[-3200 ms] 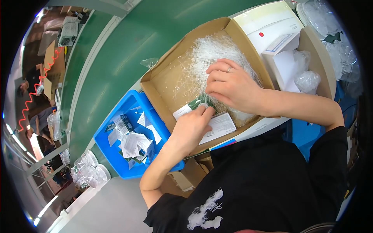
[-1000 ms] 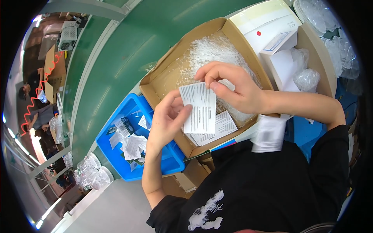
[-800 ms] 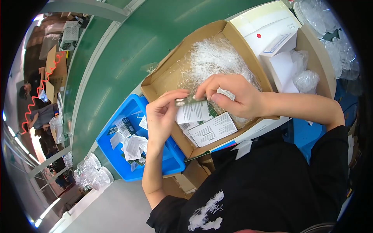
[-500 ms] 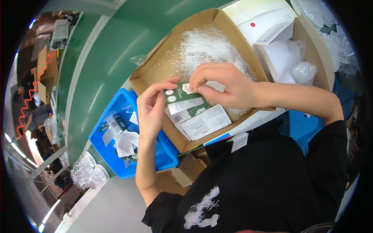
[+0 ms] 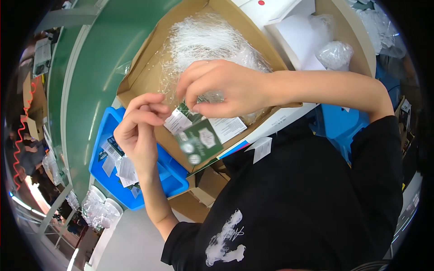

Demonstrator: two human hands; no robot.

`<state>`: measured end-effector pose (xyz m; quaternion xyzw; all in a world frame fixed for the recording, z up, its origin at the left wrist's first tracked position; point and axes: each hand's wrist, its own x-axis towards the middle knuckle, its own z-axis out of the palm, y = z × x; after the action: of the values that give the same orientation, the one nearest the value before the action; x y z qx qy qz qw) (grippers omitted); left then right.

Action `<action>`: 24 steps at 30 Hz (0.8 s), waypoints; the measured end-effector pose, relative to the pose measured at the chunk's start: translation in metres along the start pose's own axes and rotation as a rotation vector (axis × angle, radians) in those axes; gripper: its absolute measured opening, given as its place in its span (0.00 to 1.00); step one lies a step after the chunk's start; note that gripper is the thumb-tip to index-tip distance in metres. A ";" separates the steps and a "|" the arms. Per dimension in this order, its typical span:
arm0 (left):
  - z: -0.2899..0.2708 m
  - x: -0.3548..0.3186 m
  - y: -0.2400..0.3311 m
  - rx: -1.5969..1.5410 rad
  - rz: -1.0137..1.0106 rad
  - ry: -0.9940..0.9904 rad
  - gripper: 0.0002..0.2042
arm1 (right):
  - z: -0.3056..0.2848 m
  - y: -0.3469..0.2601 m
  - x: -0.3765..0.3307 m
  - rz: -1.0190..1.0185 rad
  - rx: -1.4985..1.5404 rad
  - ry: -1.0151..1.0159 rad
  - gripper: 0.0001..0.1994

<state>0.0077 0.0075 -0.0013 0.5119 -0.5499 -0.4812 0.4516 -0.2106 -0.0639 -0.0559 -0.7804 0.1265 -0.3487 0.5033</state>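
Note:
A green card tag [image 5: 209,139] with a pale emblem hangs, slightly blurred, below my hands at the near side of a cardboard box [image 5: 135,81]. My left hand [image 5: 142,119] is left of it, thumb and fingers drawn together. My right hand [image 5: 217,86] is over the box with its fingertips pinched. Any thin thread between the fingers is too fine to make out. Inside the box lie a heap of clear plastic strings [image 5: 199,38] and printed white-and-green cards [image 5: 229,128], partly covered by my right hand and the tag.
At the left stands a blue bin [image 5: 135,201] with several tags [image 5: 126,170] in it. An open carton [image 5: 366,45] with clear plastic wrap [image 5: 335,55] is at the upper right. Plastic-wrapped stacks [image 5: 101,207] sit at the lower left. The worktable [image 5: 101,58] is green.
The green tag has left my left fingers and now dangles lower, below both hands. My hands have drawn up and apart from it. The whole view has shifted, with the box further left.

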 end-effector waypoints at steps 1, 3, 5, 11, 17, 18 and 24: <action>0.003 -0.001 0.002 0.036 0.041 0.026 0.12 | 0.001 0.000 -0.001 0.003 -0.003 0.009 0.02; 0.007 -0.001 0.005 0.120 0.101 0.029 0.10 | 0.003 0.001 -0.001 -0.057 0.063 -0.048 0.03; 0.015 0.000 0.009 0.272 0.124 0.034 0.09 | 0.006 0.003 -0.001 -0.031 0.019 -0.019 0.03; 0.048 -0.024 0.066 0.766 0.212 -0.245 0.15 | 0.004 0.012 -0.004 0.017 -0.033 0.120 0.03; 0.103 -0.101 0.025 0.564 -0.094 -1.060 0.18 | 0.010 0.008 0.000 0.003 -0.015 0.111 0.03; 0.111 -0.115 0.010 0.581 -0.089 -1.052 0.18 | 0.011 0.008 -0.001 0.000 -0.023 0.109 0.03; 0.127 -0.140 -0.030 0.624 -0.181 -0.972 0.19 | 0.012 0.009 0.000 -0.004 -0.026 0.112 0.03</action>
<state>-0.1049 0.1549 -0.0484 0.3860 -0.7637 -0.5130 -0.0677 -0.2015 -0.0594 -0.0669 -0.7663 0.1573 -0.3914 0.4846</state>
